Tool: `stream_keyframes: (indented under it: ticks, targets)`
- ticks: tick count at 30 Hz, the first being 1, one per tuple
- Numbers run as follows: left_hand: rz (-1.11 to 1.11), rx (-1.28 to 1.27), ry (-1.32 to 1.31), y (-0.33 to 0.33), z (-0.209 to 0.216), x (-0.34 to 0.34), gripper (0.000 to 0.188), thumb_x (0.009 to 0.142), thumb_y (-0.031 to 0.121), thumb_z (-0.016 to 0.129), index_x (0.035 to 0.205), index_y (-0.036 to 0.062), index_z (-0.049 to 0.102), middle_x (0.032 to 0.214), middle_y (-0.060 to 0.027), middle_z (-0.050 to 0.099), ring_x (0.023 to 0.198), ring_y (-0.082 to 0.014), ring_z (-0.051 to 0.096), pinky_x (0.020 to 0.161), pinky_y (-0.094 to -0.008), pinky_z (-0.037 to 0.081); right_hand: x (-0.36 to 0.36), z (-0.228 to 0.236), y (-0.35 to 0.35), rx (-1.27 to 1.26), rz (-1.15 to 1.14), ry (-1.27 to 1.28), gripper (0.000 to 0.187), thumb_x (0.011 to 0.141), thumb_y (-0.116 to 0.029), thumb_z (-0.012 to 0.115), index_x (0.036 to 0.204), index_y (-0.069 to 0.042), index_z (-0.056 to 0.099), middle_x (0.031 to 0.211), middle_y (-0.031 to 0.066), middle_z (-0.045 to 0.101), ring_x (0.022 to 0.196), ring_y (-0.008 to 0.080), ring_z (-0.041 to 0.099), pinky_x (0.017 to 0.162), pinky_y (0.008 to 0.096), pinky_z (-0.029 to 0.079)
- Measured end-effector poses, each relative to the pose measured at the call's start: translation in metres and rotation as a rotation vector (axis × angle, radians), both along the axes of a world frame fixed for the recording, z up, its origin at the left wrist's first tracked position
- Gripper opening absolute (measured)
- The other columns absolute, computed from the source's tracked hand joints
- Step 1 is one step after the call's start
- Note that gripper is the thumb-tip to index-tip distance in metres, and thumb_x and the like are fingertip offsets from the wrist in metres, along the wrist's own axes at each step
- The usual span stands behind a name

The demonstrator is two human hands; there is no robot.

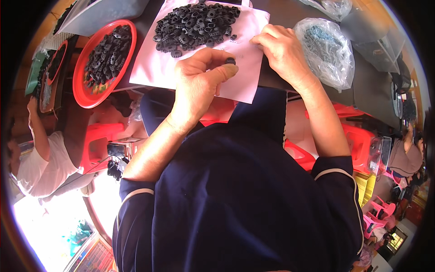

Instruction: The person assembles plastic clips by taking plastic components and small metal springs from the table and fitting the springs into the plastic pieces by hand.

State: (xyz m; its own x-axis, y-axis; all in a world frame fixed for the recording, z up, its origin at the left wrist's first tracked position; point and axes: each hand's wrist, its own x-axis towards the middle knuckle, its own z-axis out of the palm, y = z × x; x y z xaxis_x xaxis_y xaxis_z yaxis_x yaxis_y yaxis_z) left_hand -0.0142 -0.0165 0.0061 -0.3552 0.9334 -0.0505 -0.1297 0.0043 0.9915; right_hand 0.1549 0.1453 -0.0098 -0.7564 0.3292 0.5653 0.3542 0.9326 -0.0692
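My left hand (199, 79) pinches a small black plastic part (230, 60) between thumb and forefinger, above the pale pink sheet (156, 75). My right hand (283, 52) is over the sheet's right edge, its thumb and fingertips drawn together. Whatever those fingertips hold, if anything, is too small to make out. A heap of similar black plastic parts (195, 25) lies on the far half of the sheet, beyond both hands. One loose black part (233, 37) sits at the heap's right side.
Left of the sheet stands a red oval tray (78, 86) with more black parts. A clear plastic bag (337, 75) of small dark pieces lies to the right on the dark table (367, 88). Grey bins stand at the far corners. A person in a white shirt (47, 165) is at the left.
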Motion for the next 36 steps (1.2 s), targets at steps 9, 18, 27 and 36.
stream_keyframes:
  ticks: [9, 18, 27, 36]
  targets:
    - [-0.021, -0.047, 0.027, 0.001, -0.002, -0.004, 0.018, 0.081, 0.006, 0.076, 0.097, -0.0002, 0.072, 0.081, -0.0018, 0.07, 0.066, -0.0035, 0.055, 0.058, -0.0204, 0.044, 0.011, 0.009, 0.0, -0.061, 0.136, -0.045, 0.016, 0.073, 0.005, 0.065, 0.085, -0.005, 0.067, 0.092, 0.006, 0.062, 0.092, 0.0271, 0.061, 0.082, 0.0388, 0.047]
    - [-0.009, -0.036, 0.031, 0.001, -0.002, -0.001, 0.018, 0.081, 0.006, 0.076, 0.098, 0.0, 0.073, 0.082, -0.0019, 0.071, 0.068, -0.0034, 0.057, 0.06, -0.0196, 0.045, 0.012, 0.016, -0.004, -0.184, 0.165, -0.006, 0.015, 0.076, 0.004, 0.067, 0.087, -0.004, 0.063, 0.091, 0.007, 0.062, 0.089, 0.0284, 0.062, 0.079, 0.0393, 0.05]
    - [-0.015, 0.021, 0.083, 0.001, -0.004, 0.0, 0.019, 0.083, 0.004, 0.074, 0.101, -0.003, 0.071, 0.084, -0.0054, 0.071, 0.068, -0.0069, 0.059, 0.062, -0.0207, 0.047, -0.02, 0.016, -0.057, -0.935, 0.278, 0.502, 0.011, 0.09, 0.002, 0.067, 0.101, 0.002, 0.066, 0.094, 0.0066, 0.072, 0.087, 0.0104, 0.066, 0.08, 0.0254, 0.054]
    - [-0.004, -0.002, 0.01, -0.002, -0.004, -0.006, 0.023, 0.08, 0.005, 0.077, 0.1, -0.004, 0.071, 0.086, -0.0085, 0.073, 0.079, -0.0101, 0.066, 0.072, -0.0236, 0.053, -0.027, 0.018, -0.06, -0.834, 0.289, 0.47, 0.013, 0.091, 0.002, 0.064, 0.103, 0.002, 0.069, 0.094, 0.0073, 0.069, 0.088, 0.0133, 0.066, 0.078, 0.0254, 0.051]
